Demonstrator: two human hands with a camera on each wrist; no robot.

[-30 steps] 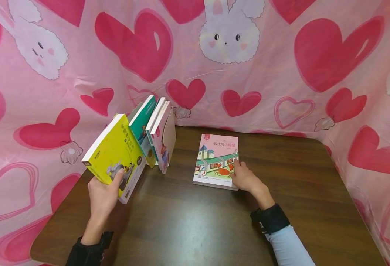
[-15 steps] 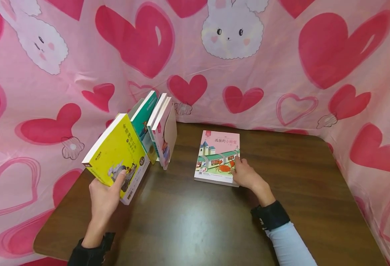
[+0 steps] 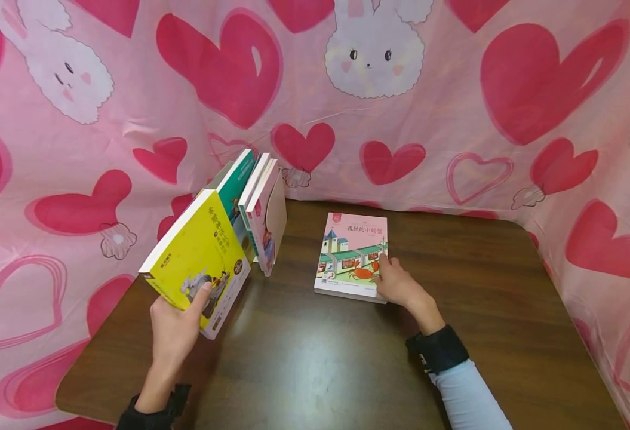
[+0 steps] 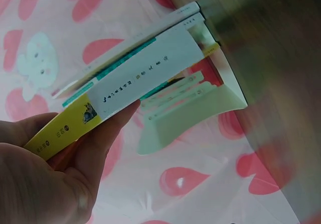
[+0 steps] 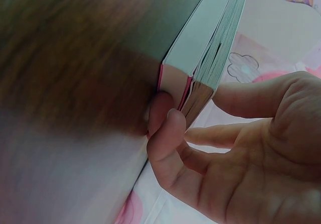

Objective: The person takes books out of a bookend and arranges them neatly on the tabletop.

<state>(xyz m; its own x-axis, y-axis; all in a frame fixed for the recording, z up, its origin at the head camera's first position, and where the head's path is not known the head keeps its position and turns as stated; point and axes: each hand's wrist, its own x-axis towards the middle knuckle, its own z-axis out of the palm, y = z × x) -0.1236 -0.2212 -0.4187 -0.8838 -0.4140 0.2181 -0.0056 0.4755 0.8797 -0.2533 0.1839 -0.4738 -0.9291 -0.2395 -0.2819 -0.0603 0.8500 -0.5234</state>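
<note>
My left hand (image 3: pixel 177 325) grips a yellow book (image 3: pixel 193 257) by its lower edge, thumb across the front cover, holding it tilted in front of the row of books. In the left wrist view, the yellow and white spine (image 4: pixel 145 76) slants above my fingers. At the lower right corner of a pink book (image 3: pixel 352 257) with a crab on its cover, lying flat, my right hand (image 3: pixel 400 286) holds the edge. In the right wrist view, the thumb lies on the cover side and curled fingers reach around the edge (image 5: pixel 175 86); two layers show there.
Behind the yellow book stand a teal book (image 3: pixel 236 191) and pink-covered books (image 3: pixel 263 221), leaning in a pale bookend (image 3: pixel 276 209). The bookend's pale green side (image 4: pixel 185 113) shows in the left wrist view. A pink heart-patterned cloth (image 3: pixel 400 119) surrounds the brown table (image 3: pixel 454 257).
My left hand with the yellow book has shifted slightly right and down, nearer the teal book in view. My right hand stays at the pink book's corner.
</note>
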